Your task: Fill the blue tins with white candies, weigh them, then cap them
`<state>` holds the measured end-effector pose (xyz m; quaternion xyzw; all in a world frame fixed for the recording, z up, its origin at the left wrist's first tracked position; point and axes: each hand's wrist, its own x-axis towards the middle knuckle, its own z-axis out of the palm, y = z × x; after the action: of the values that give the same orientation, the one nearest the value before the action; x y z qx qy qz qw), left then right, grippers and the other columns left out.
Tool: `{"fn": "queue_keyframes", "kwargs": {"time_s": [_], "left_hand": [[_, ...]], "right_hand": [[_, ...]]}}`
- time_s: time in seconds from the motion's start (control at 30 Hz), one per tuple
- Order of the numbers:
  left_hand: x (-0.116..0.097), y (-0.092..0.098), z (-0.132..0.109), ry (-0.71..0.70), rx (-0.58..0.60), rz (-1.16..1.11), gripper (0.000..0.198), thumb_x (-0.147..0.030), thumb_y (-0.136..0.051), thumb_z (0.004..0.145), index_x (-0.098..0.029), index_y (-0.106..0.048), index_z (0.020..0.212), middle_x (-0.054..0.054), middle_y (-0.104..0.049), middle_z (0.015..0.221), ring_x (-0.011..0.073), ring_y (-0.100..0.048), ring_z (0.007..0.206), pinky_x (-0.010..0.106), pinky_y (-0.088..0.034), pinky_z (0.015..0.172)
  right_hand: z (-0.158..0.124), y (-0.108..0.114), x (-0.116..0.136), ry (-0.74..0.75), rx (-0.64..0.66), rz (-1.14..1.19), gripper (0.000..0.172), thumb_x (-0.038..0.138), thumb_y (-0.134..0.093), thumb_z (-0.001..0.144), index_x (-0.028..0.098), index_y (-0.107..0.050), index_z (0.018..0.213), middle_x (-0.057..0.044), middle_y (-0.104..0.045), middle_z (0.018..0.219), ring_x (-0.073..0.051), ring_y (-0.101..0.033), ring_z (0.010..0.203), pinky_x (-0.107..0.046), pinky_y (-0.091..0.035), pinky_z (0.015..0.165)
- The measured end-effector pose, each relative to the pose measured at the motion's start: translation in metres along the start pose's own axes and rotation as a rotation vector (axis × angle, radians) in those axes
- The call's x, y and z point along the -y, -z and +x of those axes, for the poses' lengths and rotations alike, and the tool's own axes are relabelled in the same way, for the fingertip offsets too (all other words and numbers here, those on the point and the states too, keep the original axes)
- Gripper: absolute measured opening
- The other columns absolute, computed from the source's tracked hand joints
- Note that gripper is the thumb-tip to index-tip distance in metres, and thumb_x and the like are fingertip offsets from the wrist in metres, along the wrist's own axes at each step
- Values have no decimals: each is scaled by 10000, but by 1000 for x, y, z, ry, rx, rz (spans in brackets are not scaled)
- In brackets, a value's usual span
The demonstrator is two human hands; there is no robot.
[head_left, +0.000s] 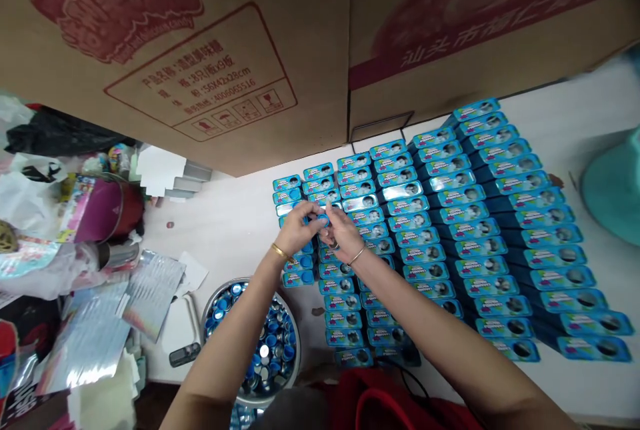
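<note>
My left hand (299, 229), with a gold bracelet at the wrist, and my right hand (345, 235), with a thin bangle, meet above the rows of boxes. Their closed fingers come together around a small round blue cap (324, 221), partly covered by the fingertips. Below them stand tall blue printed boxes (423, 237) in several rows. Many have a dark round hole in the top; those in the leftmost row carry blue caps (306, 277) there. At the lower left, a metal bowl (299, 350) is full of loose blue and silver caps (273, 340).
Large cardboard cartons (240, 143) wall off the back of the white table. A turquoise tub (613, 183) stands at right. Plastic bags, a purple-red container (107, 210), shiny sheets (153, 290) and a dark handset (185, 355) crowd the left side. One small cap (170, 224) lies alone.
</note>
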<state>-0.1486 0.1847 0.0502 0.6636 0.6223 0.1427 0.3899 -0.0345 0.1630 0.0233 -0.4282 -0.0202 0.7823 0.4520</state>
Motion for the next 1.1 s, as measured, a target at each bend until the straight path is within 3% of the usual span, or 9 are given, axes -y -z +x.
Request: {"fn": "queue_keyframes", "kwargs": {"time_s": [0.1,0.23,0.4,0.57,0.7,0.77,0.9,1.03,1.1], "left_hand": [[12,-1,9,108,-127,-9,75,-247,-579,767,-172,-584,755,-6,-587,750,100,-554,692,223,-473,680],[39,24,58,320,-220,161,91,-260,-546,783,-172,-566,777,1,-584,703,122,-540,660,241,-442,639],[58,48,111,514,-66,367,251,-335,-742,594,-164,-558,591,56,-630,687,216,-603,772,285,-434,695],[59,52,129,592,57,499,392,-436,-811,482,-157,-540,532,144,-664,777,329,-616,916,332,-433,775],[47,57,122,583,30,522,404,-443,-818,493,-141,-582,622,175,-659,805,359,-606,929,372,-439,783],[35,58,109,516,-21,507,391,-436,-784,572,-134,-613,752,175,-655,872,342,-589,960,383,-440,801],[7,40,63,222,-2,374,323,-351,-675,740,-202,-603,1019,65,-631,996,193,-582,937,308,-450,837],[-8,9,24,-138,154,24,128,-259,-695,708,-185,-642,797,10,-607,858,128,-561,818,258,-470,791],[-8,1,26,-118,95,-40,71,-230,-654,727,-169,-618,725,6,-597,788,126,-554,766,255,-474,749]], "right_hand": [[5,-3,-1,6,-19,-17,474,588,-715,618,222,-420,682,80,-497,483,-45,-394,364,-157,-220,299],[4,-3,2,-18,-1,-60,479,621,-674,643,219,-415,675,23,-619,577,-41,-381,351,-167,-181,294],[0,7,10,-75,64,-123,468,650,-628,667,212,-464,683,-1,-643,588,-42,-362,340,-187,-182,311],[0,7,16,-155,129,-140,463,648,-618,682,204,-488,661,-1,-609,526,-50,-355,348,-191,-184,320],[-3,0,19,-184,170,-146,497,666,-589,696,194,-478,589,10,-536,431,-43,-297,321,-195,-161,310],[-6,0,20,-188,185,-142,517,674,-574,703,189,-476,552,19,-485,385,-40,-269,307,-195,-149,301],[-7,4,22,-179,154,-96,540,687,-555,707,181,-487,531,16,-483,392,-34,-256,305,-183,-135,282],[0,5,26,-167,118,-48,464,647,-612,692,184,-578,677,40,-490,426,-40,-307,315,-159,-151,276],[4,4,30,-179,98,0,447,628,-621,700,181,-592,716,37,-499,441,-44,-328,323,-155,-157,274]]}}
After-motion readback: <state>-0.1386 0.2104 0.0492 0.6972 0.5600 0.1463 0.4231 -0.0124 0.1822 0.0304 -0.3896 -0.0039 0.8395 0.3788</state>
